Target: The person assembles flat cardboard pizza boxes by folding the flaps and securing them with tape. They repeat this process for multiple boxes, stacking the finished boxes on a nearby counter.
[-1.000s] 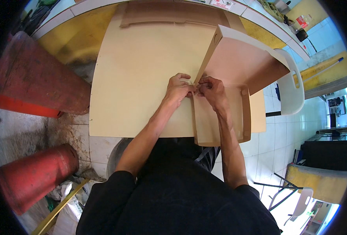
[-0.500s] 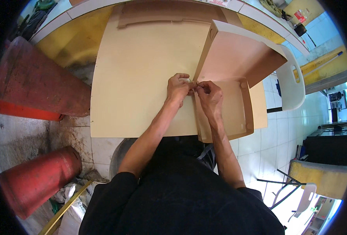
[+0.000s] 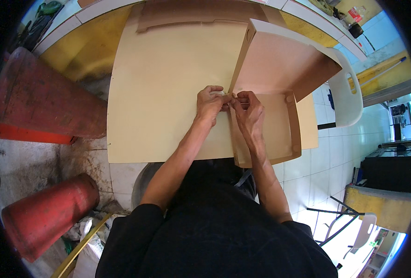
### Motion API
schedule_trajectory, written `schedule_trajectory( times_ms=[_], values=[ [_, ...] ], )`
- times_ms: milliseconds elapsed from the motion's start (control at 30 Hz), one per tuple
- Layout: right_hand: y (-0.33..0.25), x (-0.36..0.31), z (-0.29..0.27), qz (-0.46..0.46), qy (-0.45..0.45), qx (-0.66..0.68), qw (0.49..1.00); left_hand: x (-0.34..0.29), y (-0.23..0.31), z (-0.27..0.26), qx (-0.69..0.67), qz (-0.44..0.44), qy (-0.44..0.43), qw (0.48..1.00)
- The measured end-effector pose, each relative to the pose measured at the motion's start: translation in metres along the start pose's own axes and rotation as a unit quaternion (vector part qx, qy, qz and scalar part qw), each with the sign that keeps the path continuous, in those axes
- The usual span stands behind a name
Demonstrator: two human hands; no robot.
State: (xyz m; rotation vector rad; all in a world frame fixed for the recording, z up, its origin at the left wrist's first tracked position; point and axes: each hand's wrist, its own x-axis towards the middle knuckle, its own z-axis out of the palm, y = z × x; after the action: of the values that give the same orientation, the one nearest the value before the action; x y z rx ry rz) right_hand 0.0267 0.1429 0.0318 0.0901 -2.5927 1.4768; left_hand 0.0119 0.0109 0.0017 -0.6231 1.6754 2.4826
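A tan cardboard box (image 3: 279, 125) with its lid (image 3: 279, 65) standing open lies on a large flat cardboard sheet (image 3: 168, 88). My left hand (image 3: 211, 104) and my right hand (image 3: 247, 110) meet at the box's left wall near the lid hinge. Both pinch the cardboard edge there, fingertips touching. Something small and pale shows between my left fingers; what it is I cannot tell.
Two red cylinders lie on the dirty floor at left, one large (image 3: 38, 97) and one nearer me (image 3: 48, 217). A white plastic chair (image 3: 347, 92) stands right of the box. A yellow counter edge (image 3: 75, 46) runs behind the sheet. Tiled floor lies to the right.
The hands have stayed pinched together at the box's left wall. The box and lid have shifted slightly in view; little else differs.
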Motion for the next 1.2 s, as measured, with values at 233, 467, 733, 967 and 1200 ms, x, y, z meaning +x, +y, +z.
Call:
schedule_trajectory(
  times_ms=[233, 467, 733, 967, 1200],
  values=[
    [0.018, -0.006, 0.01, -0.069, 0.049, -0.043, 0.995, -0.002, 0.001, 0.006, -0.007, 0.012, -0.002, 1.0],
    [0.01, -0.001, 0.0, 0.023, 0.019, -0.002, 1.0, -0.007, 0.004, 0.01, 0.01, 0.026, 0.009, 1.0],
    [0.024, 0.001, 0.008, -0.007, 0.023, -0.014, 1.0, -0.004, -0.004, 0.009, 0.003, 0.026, 0.014, 1.0],
    [0.024, 0.004, 0.004, 0.044, -0.063, 0.062, 0.995, -0.001, 0.002, 0.001, 0.023, 0.04, 0.02, 0.999],
    [0.022, 0.041, -0.015, 0.118, -0.167, 0.198, 0.959, -0.01, 0.024, -0.001, 0.187, 0.1, 0.018, 0.977]
  ],
)
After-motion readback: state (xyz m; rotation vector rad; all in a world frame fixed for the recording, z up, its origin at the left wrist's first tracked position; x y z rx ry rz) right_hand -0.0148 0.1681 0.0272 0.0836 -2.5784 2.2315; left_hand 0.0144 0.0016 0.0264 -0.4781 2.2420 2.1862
